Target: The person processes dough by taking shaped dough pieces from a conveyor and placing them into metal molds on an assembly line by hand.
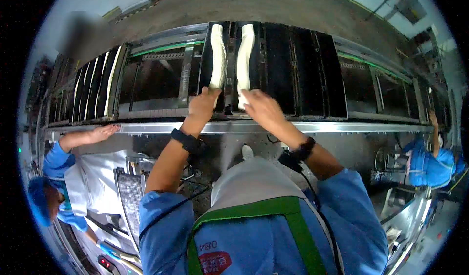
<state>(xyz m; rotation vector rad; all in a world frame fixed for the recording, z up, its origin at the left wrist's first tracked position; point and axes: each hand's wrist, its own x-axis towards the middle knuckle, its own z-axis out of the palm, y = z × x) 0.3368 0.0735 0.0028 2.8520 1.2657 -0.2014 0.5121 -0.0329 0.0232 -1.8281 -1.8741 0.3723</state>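
Observation:
Two long, pale, dough-like strips lie lengthwise in neighbouring black trays in front of me. My left hand [202,104] is closed at the near end of the left pale strip [217,55]. The near end of the right pale strip [245,55] is in my right hand [264,110], thumb and fingers drawn together around it, slightly blurred. Both strips bend a little along their length. The black tray [207,62] under the left strip stands beside the black tray [255,74] under the right one. My fingers partly hide the near ends of both strips.
Further black trays [308,69] stand to the right on the metal line, with a steel rail [229,127] along its near edge. At left, more trays hold pale strips [113,79]. A co-worker's hand [103,133] is at the left rail; another co-worker [432,162] stands far right.

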